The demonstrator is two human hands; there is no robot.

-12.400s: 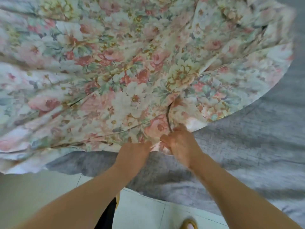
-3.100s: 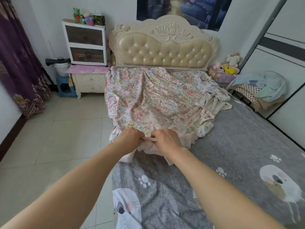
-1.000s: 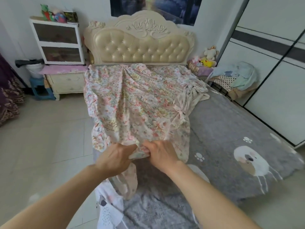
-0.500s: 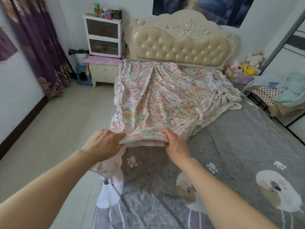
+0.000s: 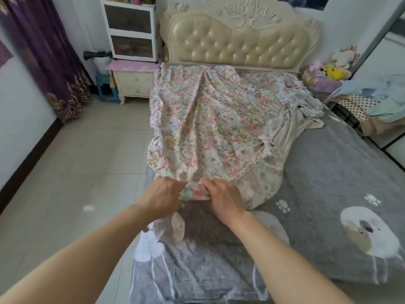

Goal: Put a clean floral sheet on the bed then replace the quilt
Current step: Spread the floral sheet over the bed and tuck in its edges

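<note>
The floral sheet lies crumpled over the head half of the bed, running from the cream padded headboard down to my hands. Its right side is bunched with the pale underside showing. My left hand and my right hand grip the sheet's near edge close together, a bunched fold between them. A loose strip of the sheet hangs below my left hand. Under it the bed is covered by a grey sheet printed with animal figures and paw marks.
A cream nightstand with a white cabinet on it stands left of the headboard, a blue stool beside it. Purple curtains hang at the left. Soft toys and piled cloth lie at the right. Tiled floor runs along the bed's left side.
My hands have come closer together on the sheet's near edge since half a second ago, bunching the cloth between them. The view has tilted down a little.
</note>
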